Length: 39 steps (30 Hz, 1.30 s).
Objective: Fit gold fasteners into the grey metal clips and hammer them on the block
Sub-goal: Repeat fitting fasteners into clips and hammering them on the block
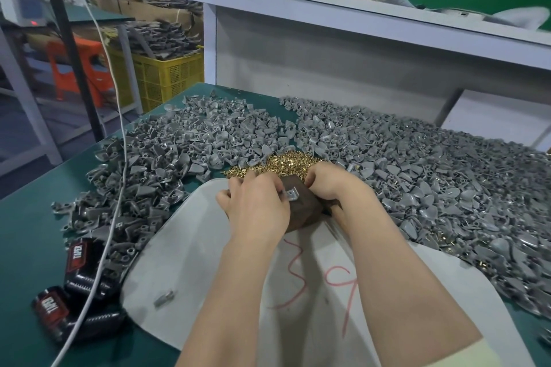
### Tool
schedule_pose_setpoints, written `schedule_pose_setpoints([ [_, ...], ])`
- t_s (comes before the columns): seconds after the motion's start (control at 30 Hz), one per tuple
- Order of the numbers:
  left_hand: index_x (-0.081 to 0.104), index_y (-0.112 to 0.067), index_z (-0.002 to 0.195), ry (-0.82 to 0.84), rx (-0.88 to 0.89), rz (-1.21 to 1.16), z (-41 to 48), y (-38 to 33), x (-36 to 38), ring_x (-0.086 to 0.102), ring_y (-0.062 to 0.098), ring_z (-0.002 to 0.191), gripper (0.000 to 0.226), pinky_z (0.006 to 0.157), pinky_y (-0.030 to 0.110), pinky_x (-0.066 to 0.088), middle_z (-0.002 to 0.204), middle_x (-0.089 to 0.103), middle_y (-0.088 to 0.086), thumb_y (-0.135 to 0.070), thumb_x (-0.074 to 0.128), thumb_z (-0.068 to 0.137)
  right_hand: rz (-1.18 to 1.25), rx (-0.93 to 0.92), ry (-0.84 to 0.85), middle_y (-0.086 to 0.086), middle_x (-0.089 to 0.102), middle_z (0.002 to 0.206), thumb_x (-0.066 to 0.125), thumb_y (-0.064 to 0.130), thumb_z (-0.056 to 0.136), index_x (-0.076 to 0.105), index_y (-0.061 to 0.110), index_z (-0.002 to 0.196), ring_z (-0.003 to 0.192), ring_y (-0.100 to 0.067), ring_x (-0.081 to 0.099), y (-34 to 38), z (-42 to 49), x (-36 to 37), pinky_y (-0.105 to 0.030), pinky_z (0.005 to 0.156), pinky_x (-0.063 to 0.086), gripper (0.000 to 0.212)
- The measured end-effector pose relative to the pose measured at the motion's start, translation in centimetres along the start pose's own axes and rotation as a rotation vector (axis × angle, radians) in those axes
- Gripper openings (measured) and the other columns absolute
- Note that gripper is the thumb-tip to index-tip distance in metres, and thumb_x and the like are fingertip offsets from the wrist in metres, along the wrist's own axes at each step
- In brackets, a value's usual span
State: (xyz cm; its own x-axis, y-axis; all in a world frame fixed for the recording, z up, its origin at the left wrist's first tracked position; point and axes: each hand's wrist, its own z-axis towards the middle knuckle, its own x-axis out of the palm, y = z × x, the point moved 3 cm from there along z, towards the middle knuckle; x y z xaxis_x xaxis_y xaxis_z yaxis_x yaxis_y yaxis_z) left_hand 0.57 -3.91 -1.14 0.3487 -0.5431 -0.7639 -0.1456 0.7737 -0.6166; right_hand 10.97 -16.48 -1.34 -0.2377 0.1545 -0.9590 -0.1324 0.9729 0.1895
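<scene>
Two bare forearms reach in from the bottom edge and meet at the middle of the green-topped desk [35, 247].

Item 1. Loose grey metal clips cover most of the desk in two broad heaps, one on the left [167, 152] and one on the right [432, 164]. A narrow strip of bare green separates them at the far end.

Item 2. A white rounded sheet with red scrawl [232, 292] lies under both arms. The clip heaps border it on either side.

Item 3. A dark brown block [304, 211] stands at the far end of the white sheet, between the two hands.

Item 4. A small pile of gold fasteners [286, 162] lies just beyond the block, touching the grey heaps.

Item 5. The left hand [256, 202] is curled, knuckles up, over the block's left side. Its thumb side pinches the left end of a single grey metal clip [292, 195], which rests on the block's top face.

Item 6. The right hand [331, 185] is curled at the block's far right corner, beside the gold pile. Its fingertips are hidden, so whether it holds anything cannot be told.

Item 7. Two black-and-red containers lettered TAPER [80, 256] lie at the desk's left edge, and a white cable [116, 158] runs across them.

Item 8. One stray grey clip [164, 298] lies alone on the white sheet, left of the arms.
</scene>
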Motion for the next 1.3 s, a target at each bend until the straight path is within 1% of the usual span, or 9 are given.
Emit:
schedule_pose_setpoints([
  [0.17, 0.063, -0.034, 0.091, 0.001, -0.003, -0.003, 0.0, 0.0, 0.0, 0.039, 0.024, 0.114, 0.009, 0.08, 0.032, 0.017, 0.112, 0.057, -0.007, -0.027, 0.056, 0.09, -0.037, 0.045, -0.021, -0.015, 0.063, 0.113, 0.051, 0.008, 0.091, 0.064, 0.001, 0.112, 0.102, -0.029, 0.06, 0.0, 0.3, 0.4, -0.034, 0.087, 0.052, 0.025],
  [0.6, 0.064, -0.034, 0.094, 0.005, -0.003, 0.002, -0.1, 0.0, 0.0, 0.039, 0.024, 0.115, 0.009, 0.083, 0.033, 0.02, 0.114, 0.057, -0.006, -0.029, 0.057, 0.09, -0.011, 0.044, 0.005, -0.016, 0.065, 0.11, 0.05, 0.004, 0.09, 0.066, 0.0, 0.108, 0.099, -0.029, 0.062, 0.0, 0.0, 0.3, -0.035, 0.086, 0.053, 0.025],
  [0.7, 0.065, -0.034, 0.094, 0.007, 0.0, 0.0, 0.0, 0.0, 0.0, 0.039, 0.024, 0.115, 0.01, 0.083, 0.034, 0.02, 0.115, 0.057, -0.006, -0.03, 0.057, 0.09, 0.167, 0.032, -0.134, -0.018, 0.068, 0.099, 0.053, 0.008, 0.089, 0.069, -0.003, 0.095, 0.093, -0.03, 0.063, -0.5, -0.2, 0.3, -0.038, 0.084, 0.053, 0.02],
  [0.77, 0.065, -0.034, 0.094, 0.011, 0.005, -0.006, 0.0, 0.0, 0.0, 0.038, 0.024, 0.114, 0.01, 0.083, 0.034, 0.021, 0.115, 0.057, -0.006, -0.029, 0.057, 0.09, 0.375, 0.035, -0.277, -0.007, 0.067, 0.086, 0.058, 0.012, 0.088, 0.066, 0.007, 0.082, 0.088, -0.024, 0.063, -1.0, -0.6, -0.1, -0.038, 0.084, 0.051, 0.011],
  [0.83, 0.065, -0.033, 0.094, 0.013, 0.009, -0.014, 0.0, 0.0, 0.1, 0.038, 0.024, 0.114, 0.01, 0.084, 0.034, 0.022, 0.115, 0.057, -0.006, -0.029, 0.057, 0.09, 0.613, 0.033, -0.341, -0.003, 0.065, 0.091, 0.063, 0.011, 0.085, 0.061, 0.017, 0.084, 0.091, -0.021, 0.062, -1.2, -1.4, -0.6, -0.036, 0.086, 0.049, 0.006],
  [0.9, 0.065, -0.033, 0.093, 0.017, 0.013, -0.025, -0.1, -0.1, 0.1, 0.038, 0.025, 0.114, 0.01, 0.085, 0.035, 0.023, 0.114, 0.058, -0.005, -0.028, 0.057, 0.09, 0.771, 0.021, -0.356, -0.005, 0.066, 0.099, 0.064, 0.01, 0.085, 0.061, 0.017, 0.094, 0.093, -0.019, 0.062, -1.4, -2.3, -1.0, -0.035, 0.088, 0.05, 0.011],
  [1.1, 0.065, -0.033, 0.091, 0.045, 0.041, -0.038, -0.2, -0.5, 0.3, 0.038, 0.025, 0.113, 0.008, 0.088, 0.037, 0.026, 0.112, 0.057, -0.005, -0.029, 0.058, 0.09, 0.973, -0.044, -0.403, 0.001, 0.063, 0.073, 0.055, 0.007, 0.093, 0.065, 0.01, 0.093, 0.061, -0.004, 0.054, -1.0, -6.3, -0.9, -0.01, 0.054, 0.045, 0.011],
  [1.23, 0.064, -0.032, 0.092, 0.053, 0.061, -0.033, -0.4, -0.8, 0.5, 0.039, 0.026, 0.115, 0.009, 0.09, 0.039, 0.026, 0.112, 0.057, -0.005, -0.029, 0.056, 0.09, 1.089, -0.062, -0.377, -0.002, 0.063, 0.073, 0.054, -0.001, 0.091, 0.065, 0.004, 0.099, 0.055, 0.0, 0.057, -0.9, -7.8, 0.2, -0.011, 0.056, 0.05, 0.014],
  [1.3, 0.064, -0.032, 0.093, 0.056, 0.067, -0.033, -0.5, -0.9, 0.5, 0.038, 0.026, 0.115, 0.01, 0.09, 0.039, 0.026, 0.112, 0.057, -0.005, -0.029, 0.055, 0.091, 1.069, -0.077, -0.372, -0.001, 0.064, 0.074, 0.054, -0.002, 0.091, 0.068, 0.008, 0.097, 0.058, 0.0, 0.057, -0.9, -7.9, 0.1, -0.014, 0.06, 0.05, 0.019],
])
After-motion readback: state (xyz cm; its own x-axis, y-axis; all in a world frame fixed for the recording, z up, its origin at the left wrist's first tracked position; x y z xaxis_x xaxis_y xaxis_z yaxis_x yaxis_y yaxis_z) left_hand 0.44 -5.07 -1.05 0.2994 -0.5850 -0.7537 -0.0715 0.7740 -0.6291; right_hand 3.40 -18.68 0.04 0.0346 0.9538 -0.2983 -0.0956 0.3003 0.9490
